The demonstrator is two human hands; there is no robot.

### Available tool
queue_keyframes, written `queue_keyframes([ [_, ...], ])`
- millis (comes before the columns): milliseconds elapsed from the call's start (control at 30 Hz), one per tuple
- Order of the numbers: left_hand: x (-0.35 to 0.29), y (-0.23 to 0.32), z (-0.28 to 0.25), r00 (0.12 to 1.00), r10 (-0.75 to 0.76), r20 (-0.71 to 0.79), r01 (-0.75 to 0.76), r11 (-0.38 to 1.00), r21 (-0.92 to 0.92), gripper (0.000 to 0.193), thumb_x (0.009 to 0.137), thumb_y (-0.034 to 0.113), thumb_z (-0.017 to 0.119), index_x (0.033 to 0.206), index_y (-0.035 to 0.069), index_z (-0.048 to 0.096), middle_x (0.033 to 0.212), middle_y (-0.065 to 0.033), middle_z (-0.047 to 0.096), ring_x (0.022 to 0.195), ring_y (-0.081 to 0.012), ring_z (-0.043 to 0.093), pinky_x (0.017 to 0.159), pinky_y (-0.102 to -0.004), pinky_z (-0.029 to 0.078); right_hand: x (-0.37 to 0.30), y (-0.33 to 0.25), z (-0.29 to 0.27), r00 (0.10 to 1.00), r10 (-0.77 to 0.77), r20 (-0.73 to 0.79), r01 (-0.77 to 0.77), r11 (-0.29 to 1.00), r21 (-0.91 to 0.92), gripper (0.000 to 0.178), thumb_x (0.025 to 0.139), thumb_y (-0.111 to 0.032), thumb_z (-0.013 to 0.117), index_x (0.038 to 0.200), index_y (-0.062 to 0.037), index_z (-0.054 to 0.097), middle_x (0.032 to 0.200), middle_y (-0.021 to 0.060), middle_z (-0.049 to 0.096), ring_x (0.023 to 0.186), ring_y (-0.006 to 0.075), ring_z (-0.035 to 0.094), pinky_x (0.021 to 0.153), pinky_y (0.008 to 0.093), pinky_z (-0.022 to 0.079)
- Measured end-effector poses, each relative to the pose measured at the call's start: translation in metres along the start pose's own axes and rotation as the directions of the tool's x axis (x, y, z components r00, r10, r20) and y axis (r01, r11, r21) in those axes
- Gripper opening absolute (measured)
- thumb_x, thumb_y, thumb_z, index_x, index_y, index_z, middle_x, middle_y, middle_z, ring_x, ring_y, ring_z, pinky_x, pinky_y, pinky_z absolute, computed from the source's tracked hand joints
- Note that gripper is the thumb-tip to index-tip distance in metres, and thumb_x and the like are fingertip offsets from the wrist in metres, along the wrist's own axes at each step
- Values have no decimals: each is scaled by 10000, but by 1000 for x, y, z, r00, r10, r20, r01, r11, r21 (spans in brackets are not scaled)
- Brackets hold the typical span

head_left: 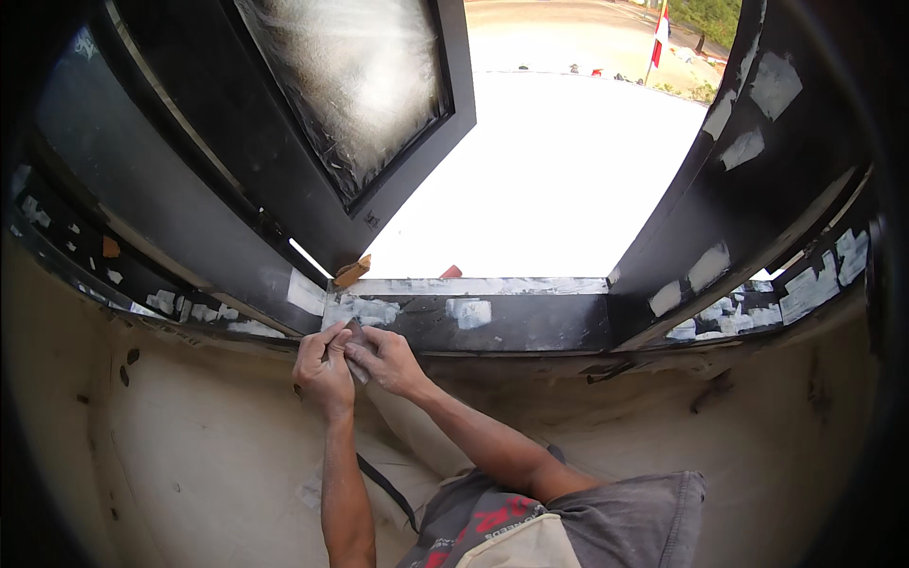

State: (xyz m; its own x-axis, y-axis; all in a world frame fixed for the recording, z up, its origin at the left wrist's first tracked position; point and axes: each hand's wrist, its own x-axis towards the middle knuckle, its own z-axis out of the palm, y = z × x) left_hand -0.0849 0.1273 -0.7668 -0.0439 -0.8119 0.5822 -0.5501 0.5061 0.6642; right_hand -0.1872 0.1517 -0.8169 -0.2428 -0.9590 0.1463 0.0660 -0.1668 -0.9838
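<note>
My left hand (327,371) and my right hand (388,362) meet at the lower left corner of a black window frame. Between their closed fingers is a small folded grey sheet (357,333) that looks like sandpaper. Its lower end shows below my right fingers; the rest is partly hidden. Just beyond my fingertips, the dark window sill (530,317) bears smeared white filler patches (469,313). Pale dust coats both hands.
A black window sash (402,222) with plastic-covered glass stands swung outward at left. A brown wedge-like piece (352,272) sits under its lower corner. The right jamb (682,227) has white patches. A pale wall (227,426) lies below the sill; a red-and-white flag (660,40) stands outside.
</note>
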Motion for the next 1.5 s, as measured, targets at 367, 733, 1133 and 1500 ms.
queue_keyframes([
  [367, 16, -23, -22, 969, 71, 236, -45, 993, -112, 139, 817, -4, 749, 953, 22, 748, 878, -101, 731, 781, -234, 688, 718, -326, 533, 3, 15, -1, 990, 43, 132, -67, 980, 185, 280, 961, -273, 715, 999, -1, 664, 818, -11, 624, 753, 63, 556, 651, 284, 485],
  [733, 109, -1, -102, 858, 385, -339, -273, 902, 334, 359, 986, 194, 657, 1316, 64, 606, 1344, -103, 608, 1228, -247, 577, 981, -405, 484, 20, 17, -3, 965, 91, -247, -94, 996, 0, 327, 954, -296, 673, 1009, 26, 675, 825, 109, 698, 737, 135, 612, 701, 335, 509],
  [1133, 266, 53, -119, 708, 517, -480, -563, 824, 57, 815, 890, 441, 753, 1475, -5, 399, 1469, -184, 473, 1342, -319, 483, 1146, -419, 381, 59, 21, 19, 954, 23, -300, -129, 932, -340, 399, 902, -346, 670, 914, 50, 628, 841, 293, 662, 830, 459, 671, 758, 476, 505],
  [1500, 271, 40, -111, 652, 557, -514, -643, 766, 14, 847, 922, 378, 674, 1553, -30, 282, 1535, -233, 421, 1413, -332, 425, 1178, -392, 322, 92, 27, 31, 969, 43, -243, -176, 811, -558, 400, 878, -332, 692, 951, 59, 732, 824, 246, 720, 795, 389, 711, 785, 449, 539],
])
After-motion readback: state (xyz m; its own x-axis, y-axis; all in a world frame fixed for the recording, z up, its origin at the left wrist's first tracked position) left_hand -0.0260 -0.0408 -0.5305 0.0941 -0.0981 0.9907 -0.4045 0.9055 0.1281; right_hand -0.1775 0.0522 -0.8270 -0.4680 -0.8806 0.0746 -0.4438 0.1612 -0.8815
